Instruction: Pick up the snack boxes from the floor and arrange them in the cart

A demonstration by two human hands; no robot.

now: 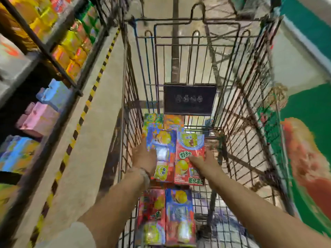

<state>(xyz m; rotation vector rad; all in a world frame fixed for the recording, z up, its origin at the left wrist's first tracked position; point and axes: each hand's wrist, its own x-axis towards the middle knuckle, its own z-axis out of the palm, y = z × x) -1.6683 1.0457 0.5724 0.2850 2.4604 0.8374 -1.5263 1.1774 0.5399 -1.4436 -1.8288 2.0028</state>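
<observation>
Nearest in the cart (250,122), two snack boxes are seen lying flat side by side: a red box (152,210) on the left and a blue box (180,217) on the right. Past them, two more boxes are being set down. The left hand (145,154) is laid on the blue-and-red box (162,149), fingers out straight, so nothing is gripped. The right hand (207,161) is pressed on the red cartoon box (189,158) with open fingers too; no grip is closed. Farther off, a green box (153,119) and an orange box (173,121) are tucked under them.

The arranging step seems to be in hand. Next, the two boxes should be pushed straight, then more fetched from the floor.

Much is blurred. Box edges are hard to make out, and no boxes are seen on the floor from this view. Shelves (53,56) on the left are smeared.
</observation>
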